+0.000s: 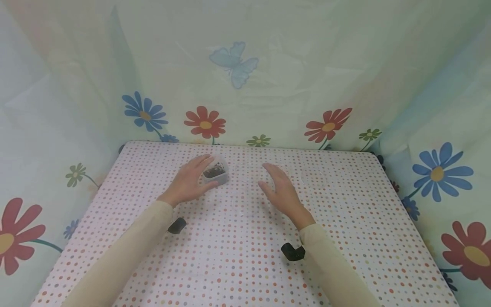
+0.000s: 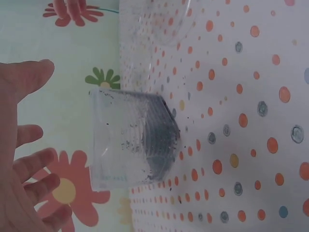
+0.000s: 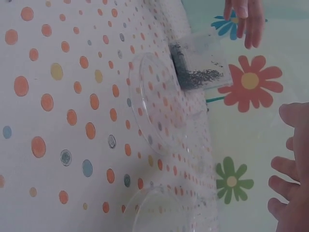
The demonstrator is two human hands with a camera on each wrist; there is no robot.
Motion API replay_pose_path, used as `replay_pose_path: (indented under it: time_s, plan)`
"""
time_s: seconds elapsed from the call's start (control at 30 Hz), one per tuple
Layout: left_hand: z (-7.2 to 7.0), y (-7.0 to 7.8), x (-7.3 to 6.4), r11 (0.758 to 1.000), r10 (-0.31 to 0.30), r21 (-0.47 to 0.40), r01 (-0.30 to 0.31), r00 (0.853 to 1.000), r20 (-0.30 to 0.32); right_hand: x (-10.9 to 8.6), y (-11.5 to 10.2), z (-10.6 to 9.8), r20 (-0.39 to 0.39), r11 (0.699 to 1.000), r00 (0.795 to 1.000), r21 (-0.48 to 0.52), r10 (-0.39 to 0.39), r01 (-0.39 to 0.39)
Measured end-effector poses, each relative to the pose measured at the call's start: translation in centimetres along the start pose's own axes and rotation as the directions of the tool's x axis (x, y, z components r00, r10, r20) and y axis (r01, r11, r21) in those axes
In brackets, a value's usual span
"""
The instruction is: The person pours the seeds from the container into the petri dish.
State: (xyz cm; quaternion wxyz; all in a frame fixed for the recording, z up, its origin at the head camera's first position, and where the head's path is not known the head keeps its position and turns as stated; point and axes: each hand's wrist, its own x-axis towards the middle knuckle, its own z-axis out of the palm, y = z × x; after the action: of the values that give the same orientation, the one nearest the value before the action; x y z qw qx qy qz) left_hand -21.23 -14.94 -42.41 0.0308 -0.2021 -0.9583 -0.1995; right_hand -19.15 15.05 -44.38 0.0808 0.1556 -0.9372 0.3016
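Note:
A clear plastic container (image 1: 219,179) with dark grains in its bottom stands on the dotted table. In the left wrist view, dark specks cling to the wall of this container (image 2: 118,140). My left hand (image 1: 187,181) is right beside it, thumb and fingers spread and holding nothing. To the right, my right hand (image 1: 283,192) hovers over the table with fingers extended and nothing in them. The right wrist view shows a clear round dish (image 3: 141,89) between the hands, in front of the container. A second clear round dish (image 3: 140,205) is partly cut off by the frame.
A dotted cloth covers the table (image 1: 230,264). Behind its far edge hangs a flowered curtain (image 1: 287,98), with more of it on both sides. Black camera mounts (image 1: 293,252) sit at both wrists. A few dark specks lie on the cloth near the container.

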Motion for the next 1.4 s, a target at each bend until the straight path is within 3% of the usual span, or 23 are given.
replay_pose_path:
  time_s: [0.27, 0.53, 1.4]
  plan:
    - [0.0, -0.3, 0.5, 1.000, -0.029, 0.008, 0.029, 0.999, 0.036, 0.4, -0.6, 0.5, 0.049, 0.998, 0.999, -0.050, -0.020, 0.022]
    - [0.3, -0.5, 0.7, 0.999, -0.033, -0.008, 0.033, 0.999, 0.037, 0.4, -0.9, 0.8, 0.018, 0.991, 0.997, -0.111, -0.071, 0.072]
    - [1.1, -1.4, 1.6, 0.999, -0.047, -0.009, 0.047, 0.998, 0.036, 2.2, 0.3, 2.7, 0.077, 0.993, 0.997, -0.121, 0.009, 0.000]
